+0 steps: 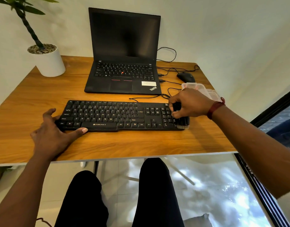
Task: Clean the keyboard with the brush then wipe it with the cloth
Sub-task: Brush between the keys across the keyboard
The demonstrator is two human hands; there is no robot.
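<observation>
At the right end of the keyboard, the right hand gripped the brush while the flat left hand braced the other end; brushing seemed underway, wiping undone.

A wooden table with a pale front edge. A black keyboard lies flat near the front, right of centre. Beyond it, toward the far edge, an open black laptop sits with its screen dark. A white pot holding a green plant stands at the far left corner. Right of the laptop, a black mouse rests among black cables, with a clear plastic container just nearer. A left hand rests on the wood at the keyboard's near left corner.
</observation>
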